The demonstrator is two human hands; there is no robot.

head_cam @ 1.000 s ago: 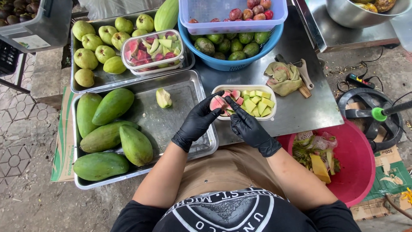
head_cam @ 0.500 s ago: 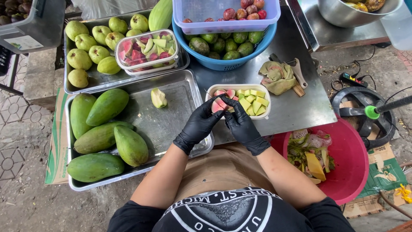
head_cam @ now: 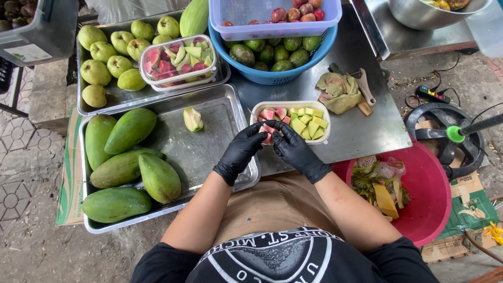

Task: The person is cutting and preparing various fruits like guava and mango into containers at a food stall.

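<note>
1. While both hands wear thin, matte black gloves, the left hand and the right hand meet at the near rim of a small white tub.
2. The fingers of both hands are curled closely around a pink fruit piece, which sits between the fingertips just over the tub's near left corner. Grip state: narrow, pinching the piece from both sides.
3. The tub is rectangular with rounded corners. It holds pink wedges on its left side and pale yellow-green chunks on its right.
4. The tub stands on a dull steel table, beside a shallow steel tray with a brushed, scuffed floor.
5. The tray carries five large, smooth green mangoes at its left end and one cut pale-green wedge lying apart near its far edge.
6. A second steel tray behind it holds round, slightly bumpy green guavas and a clear lidded box filled with pink and green slices.
7. A blue plastic basin of dark green fruit sits behind the tub, with a lilac slotted basket of red fruit resting on top.
8. A crumpled cloth lies on the table to the right of the tub.
9. A red plastic basin of peelings stands below the table edge.
</note>
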